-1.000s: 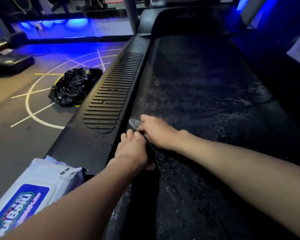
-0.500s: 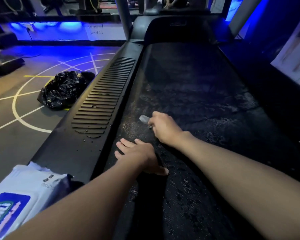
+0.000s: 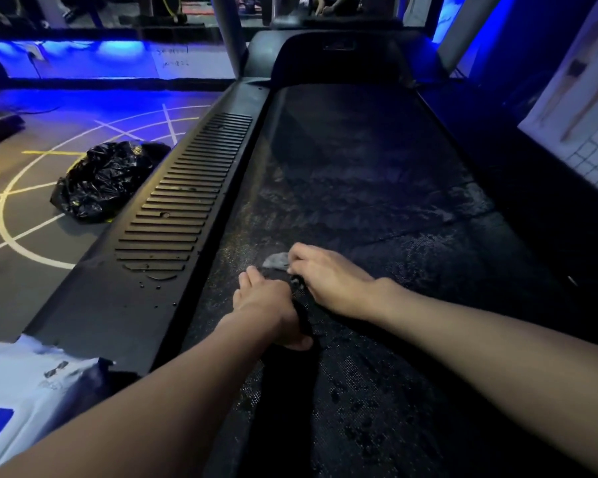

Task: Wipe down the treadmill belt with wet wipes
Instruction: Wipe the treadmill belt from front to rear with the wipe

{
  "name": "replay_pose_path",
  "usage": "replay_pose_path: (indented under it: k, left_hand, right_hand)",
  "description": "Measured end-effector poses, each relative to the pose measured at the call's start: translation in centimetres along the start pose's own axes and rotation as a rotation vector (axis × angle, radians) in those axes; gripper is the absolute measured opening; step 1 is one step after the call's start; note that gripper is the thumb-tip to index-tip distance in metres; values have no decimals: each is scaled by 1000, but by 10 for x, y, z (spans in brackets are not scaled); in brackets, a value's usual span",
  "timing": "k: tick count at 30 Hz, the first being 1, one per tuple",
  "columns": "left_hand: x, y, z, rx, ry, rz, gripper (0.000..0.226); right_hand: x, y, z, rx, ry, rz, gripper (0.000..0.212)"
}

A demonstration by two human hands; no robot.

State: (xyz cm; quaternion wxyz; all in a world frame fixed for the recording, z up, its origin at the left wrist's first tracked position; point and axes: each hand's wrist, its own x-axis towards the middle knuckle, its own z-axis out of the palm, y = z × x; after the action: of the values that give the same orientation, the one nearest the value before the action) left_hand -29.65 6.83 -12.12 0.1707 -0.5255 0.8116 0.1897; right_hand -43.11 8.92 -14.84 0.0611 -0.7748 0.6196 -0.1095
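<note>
Fingers of right hand (image 3: 328, 279) pinch wet wipe (image 3: 276, 260) on belt (image 3: 359, 160) near its left edge; left hand (image 3: 266, 307), seemingly flat, presses alongside.

Wet wipe (image 3: 276, 260): small, grey, crumpled; pressed flat to the belt under the right hand (image 3: 325, 277), one corner protruding left of the fingertips.
Treadmill belt (image 3: 377, 188): black, textured; wet streaks beyond the grip, apparently droplets nearer.

Grey floor (image 3: 32, 298) with white lines (image 3: 3, 215), black bag (image 3: 104, 181), blue-lit wall (image 3: 83, 63).
</note>
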Motion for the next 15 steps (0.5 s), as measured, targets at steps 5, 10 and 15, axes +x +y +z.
replay_pose_path:
  k: [5, 10, 15]
  left_hand:
    - [-4, 5, -10, -63, -44, -15, 115]
    - [-5, 14, -2, -67, -15, -37, 121]
    - [3, 29, 0, 17, 11, -105, 119]
  right_hand:
    - [16, 24, 1, 62, 135, 167, 25]
    - [-17, 13, -1, 67, -15, -66, 31]
    - [-4, 47, -6, 116, 160, 258, 37]
